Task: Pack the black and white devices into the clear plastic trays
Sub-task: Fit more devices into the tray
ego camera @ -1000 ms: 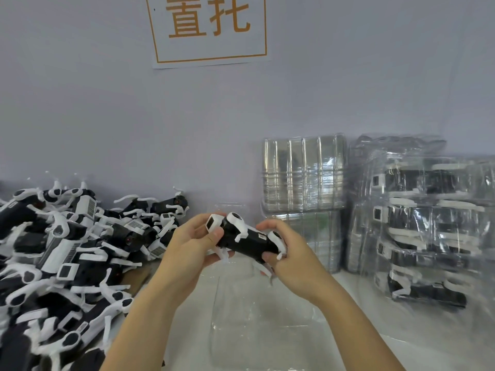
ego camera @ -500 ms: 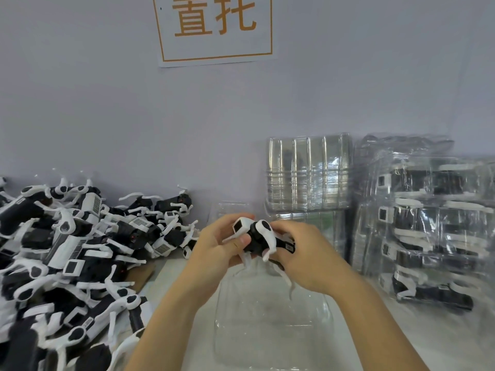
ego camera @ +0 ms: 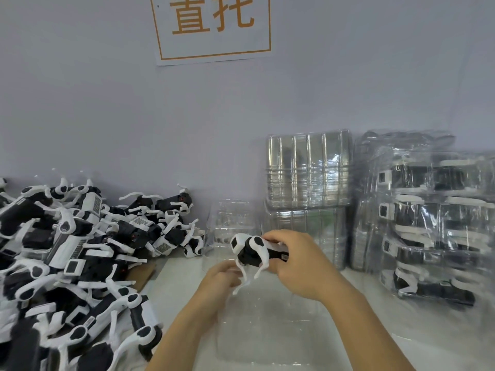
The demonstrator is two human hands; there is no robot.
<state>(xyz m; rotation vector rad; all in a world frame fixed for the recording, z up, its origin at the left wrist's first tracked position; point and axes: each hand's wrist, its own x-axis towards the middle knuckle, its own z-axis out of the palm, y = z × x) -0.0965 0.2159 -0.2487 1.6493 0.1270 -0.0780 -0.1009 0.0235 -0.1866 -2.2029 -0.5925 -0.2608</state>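
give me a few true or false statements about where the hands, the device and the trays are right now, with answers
1. The right hand grips a black and white device. True.
2. The held device already lies inside the clear tray on the table. False: it is held above the tray, which looks empty.
3. The loose pile of devices lies on the left side. True.
4. The stack of empty clear trays stands left of the pile. False: it stands against the wall to the right, beside the packed trays.
5. The left hand rests on the pile. False: it is just below the held device, at its white legs.
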